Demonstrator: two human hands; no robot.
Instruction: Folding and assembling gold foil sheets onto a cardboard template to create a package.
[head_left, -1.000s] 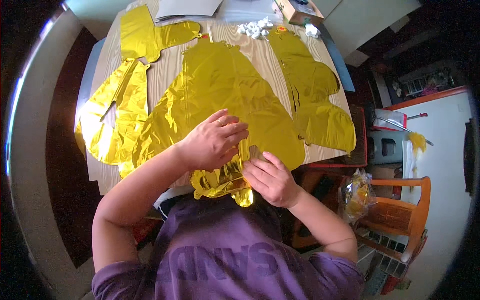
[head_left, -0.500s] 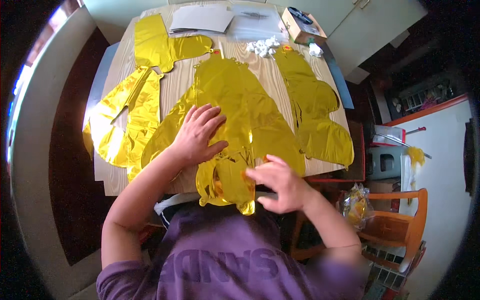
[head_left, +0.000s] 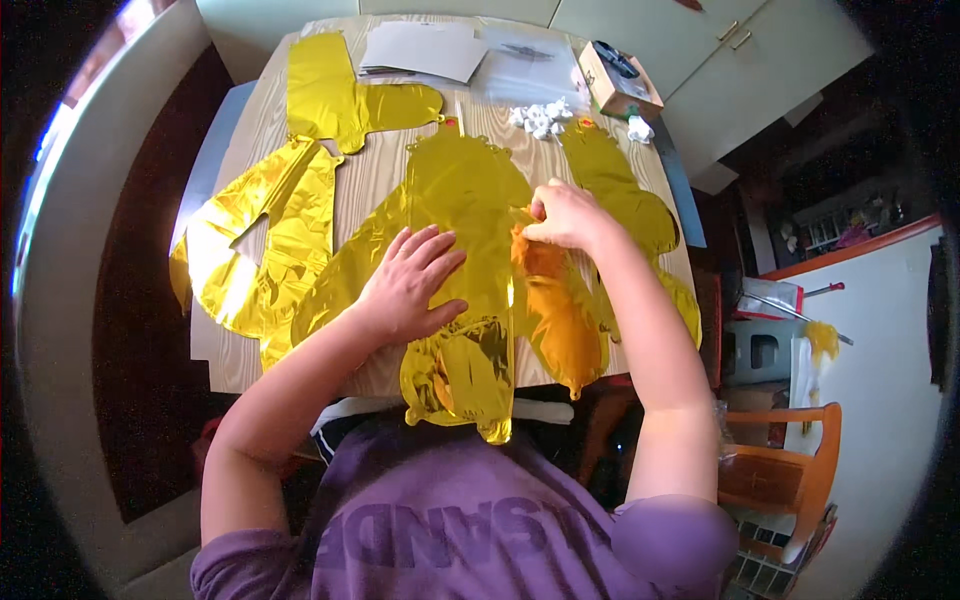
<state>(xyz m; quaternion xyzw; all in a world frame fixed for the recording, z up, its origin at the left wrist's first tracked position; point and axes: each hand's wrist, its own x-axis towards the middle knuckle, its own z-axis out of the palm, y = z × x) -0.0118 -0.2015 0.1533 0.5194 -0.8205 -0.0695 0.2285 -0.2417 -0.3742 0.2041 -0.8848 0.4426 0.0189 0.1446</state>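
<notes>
A flat, deflated gold foil balloon lies down the middle of the table, its crinkled lower end hanging over the near edge. My left hand rests on it with the fingers spread, palm down. On its right side, my right hand pinches an edge of the foil and holds that part raised. The raised foil shines orange. More flat gold foil lies around: a piece at the far left, a creased, shiny one nearer on the left, and another on the right, partly hidden by my right arm.
At the far side of the table lie grey-white sheets and clear plastic sheets. A small wooden box with a dark object on top stands beside crumpled white bits. A wooden chair is at the right.
My right hand has moved up and away from me, lifting the right side of the middle foil balloon. My left hand stays flat on it. The view has shifted slightly.
</notes>
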